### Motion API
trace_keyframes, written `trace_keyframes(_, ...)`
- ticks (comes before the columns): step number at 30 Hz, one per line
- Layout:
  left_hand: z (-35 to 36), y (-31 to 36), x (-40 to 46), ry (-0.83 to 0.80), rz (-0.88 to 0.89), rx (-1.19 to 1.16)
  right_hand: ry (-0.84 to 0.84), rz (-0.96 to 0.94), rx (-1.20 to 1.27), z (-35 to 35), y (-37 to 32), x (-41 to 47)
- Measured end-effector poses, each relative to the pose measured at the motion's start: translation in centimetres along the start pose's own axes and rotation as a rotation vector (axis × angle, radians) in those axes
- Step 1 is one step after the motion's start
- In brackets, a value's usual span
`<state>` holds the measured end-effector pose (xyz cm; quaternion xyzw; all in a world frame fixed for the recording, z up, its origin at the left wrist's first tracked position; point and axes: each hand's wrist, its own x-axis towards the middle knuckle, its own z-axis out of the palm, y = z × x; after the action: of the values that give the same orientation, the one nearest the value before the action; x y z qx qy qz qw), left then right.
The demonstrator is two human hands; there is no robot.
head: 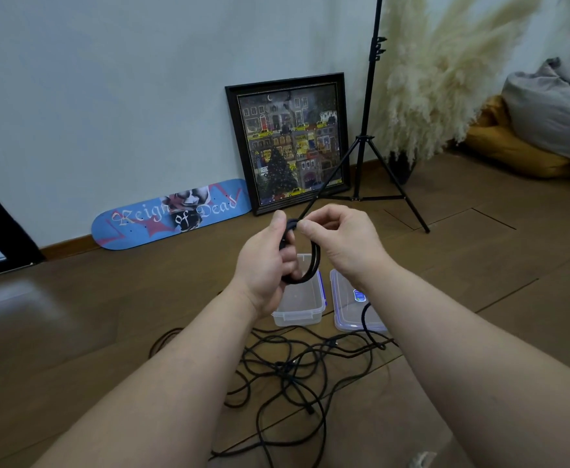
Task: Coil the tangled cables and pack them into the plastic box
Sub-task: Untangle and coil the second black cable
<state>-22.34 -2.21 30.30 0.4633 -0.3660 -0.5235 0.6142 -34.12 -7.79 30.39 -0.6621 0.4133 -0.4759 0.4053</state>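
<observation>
A small coil of black cable [312, 265] hangs in the air above the clear plastic box [299, 310]. My left hand [268, 265] grips the coil's left side with curled fingers. My right hand [339, 239] pinches the cable at the top of the coil, right beside my left thumb. The box stands open on the wooden floor, and nothing shows in the part of it I can see. Its lid [353, 309] lies flat just to the right. A tangle of black cables [290, 369] sprawls on the floor in front of the box, one strand crossing the lid.
A black tripod stand [364, 140] rises behind the hands. A framed picture [288, 143] and a blue skateboard deck [172, 214] lean on the wall. Pampas grass [442, 69] and cushions [547, 119] fill the back right.
</observation>
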Motion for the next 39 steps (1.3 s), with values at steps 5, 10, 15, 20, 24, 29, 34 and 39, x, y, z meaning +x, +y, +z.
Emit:
trace_keyframes(5,0.5,0.4,-0.2,-0.025,0.022,-0.081,-0.172,-0.001,0.078,0.1,0.1,-0.6)
trace_keyframes(10,0.5,0.3,0.0,0.055,0.119,0.008,-0.195,0.060,0.266,0.7,-0.2,-0.7)
trace_keyframes(15,-0.1,0.1,0.2,0.013,0.128,0.137,-0.115,0.063,0.231,0.9,-0.1,-0.1)
trace_keyframes(20,-0.6,1.1,-0.5,-0.147,-0.058,-0.037,-0.100,0.021,0.105,0.4,0.4,0.4)
trace_keyframes(24,-0.6,1.6,-0.8,-0.142,-0.061,-0.016,-0.127,-0.014,0.068,0.7,-0.1,0.0)
trace_keyframes(29,-0.2,1.4,-0.8,-0.050,0.077,0.139,-0.147,-0.007,0.096,0.7,-0.2,-0.5)
trace_keyframes(34,-1.2,1.8,0.2,0.147,0.145,0.013,-0.228,0.183,0.057,-1.0,0.7,-0.7)
trace_keyframes(39,-3.0,2.5,0.8,0.352,0.111,-0.237,-0.187,0.121,-0.297,-2.6,1.3,-0.4)
